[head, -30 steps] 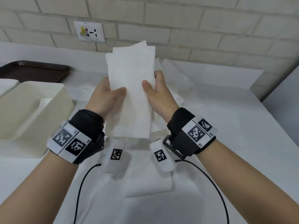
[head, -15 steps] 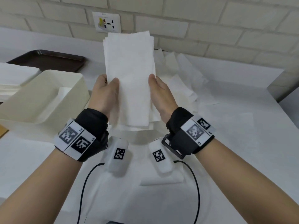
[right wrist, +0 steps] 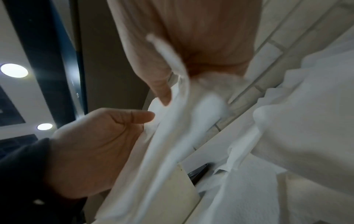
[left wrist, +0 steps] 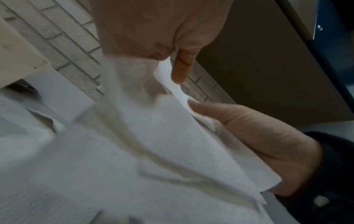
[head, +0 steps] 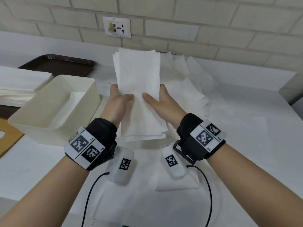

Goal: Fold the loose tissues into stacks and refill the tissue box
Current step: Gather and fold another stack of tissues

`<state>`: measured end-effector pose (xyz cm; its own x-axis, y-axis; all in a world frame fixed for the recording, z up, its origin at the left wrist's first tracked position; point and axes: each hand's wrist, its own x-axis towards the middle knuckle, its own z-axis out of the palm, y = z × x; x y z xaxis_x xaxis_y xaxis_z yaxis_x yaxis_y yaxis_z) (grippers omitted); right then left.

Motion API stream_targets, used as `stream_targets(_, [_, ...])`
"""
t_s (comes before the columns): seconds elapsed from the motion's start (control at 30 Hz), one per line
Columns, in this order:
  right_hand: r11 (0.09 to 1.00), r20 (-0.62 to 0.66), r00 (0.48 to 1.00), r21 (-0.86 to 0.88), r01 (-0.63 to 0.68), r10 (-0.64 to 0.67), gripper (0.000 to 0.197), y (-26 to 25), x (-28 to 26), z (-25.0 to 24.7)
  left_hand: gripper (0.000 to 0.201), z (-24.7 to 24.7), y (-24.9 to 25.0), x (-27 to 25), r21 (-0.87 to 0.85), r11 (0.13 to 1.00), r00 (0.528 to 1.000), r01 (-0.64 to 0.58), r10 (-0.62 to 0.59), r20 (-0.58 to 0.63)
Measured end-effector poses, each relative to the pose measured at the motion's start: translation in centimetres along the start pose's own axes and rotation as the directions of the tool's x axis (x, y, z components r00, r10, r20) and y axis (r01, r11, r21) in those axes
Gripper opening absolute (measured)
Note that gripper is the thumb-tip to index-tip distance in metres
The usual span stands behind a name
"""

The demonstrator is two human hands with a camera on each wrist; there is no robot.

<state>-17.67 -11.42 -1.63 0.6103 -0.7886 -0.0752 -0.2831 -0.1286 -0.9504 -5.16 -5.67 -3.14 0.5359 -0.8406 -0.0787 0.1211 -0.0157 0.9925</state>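
Note:
A stack of folded white tissues (head: 139, 89) stands upright above the table, held between both hands. My left hand (head: 120, 102) grips its left edge with the thumb on the front face. My right hand (head: 157, 100) grips the right edge the same way, thumb on the front. Both wrist views show the stack (left wrist: 172, 136) (right wrist: 172, 128) pinched between thumb and fingers; the fingers behind it are hidden. The cream tissue box (head: 54, 110) sits open at the left with white tissue inside. Loose tissues (head: 188, 86) lie spread behind and right of the hands.
A dark brown tray (head: 57, 64) lies at the back left. A pile of white tissues (head: 21, 86) sits left of the box. A folded tissue (head: 177, 182) lies near the front. The white table (head: 254, 145) ends at a brick wall with a socket (head: 116, 27).
The stack has come down and a little toward the box. Both thumbs have slid inward across its front face.

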Motion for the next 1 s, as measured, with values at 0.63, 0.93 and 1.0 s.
stream_targets(0.63, [0.995,-0.049,0.994,0.025,0.095,-0.094,0.019,2.0,0.2,6.8,0.031,-4.9,-2.7,-0.2,0.335,0.916,0.959,-0.223,0.268,-0.096])
stream_targets(0.93, [0.940,-0.168,0.958,0.216,0.265,-0.232,0.017,1.8,-0.1,7.9,0.040,-4.1,-2.0,-2.0,0.122,0.942,0.944,-0.311,0.322,-0.075])
stream_targets(1.0, [0.961,-0.159,0.964,0.147,0.236,-0.212,0.025,2.6,0.2,8.4,0.041,-4.2,-2.4,-1.6,0.171,0.948,0.956,-0.267,0.284,-0.080])
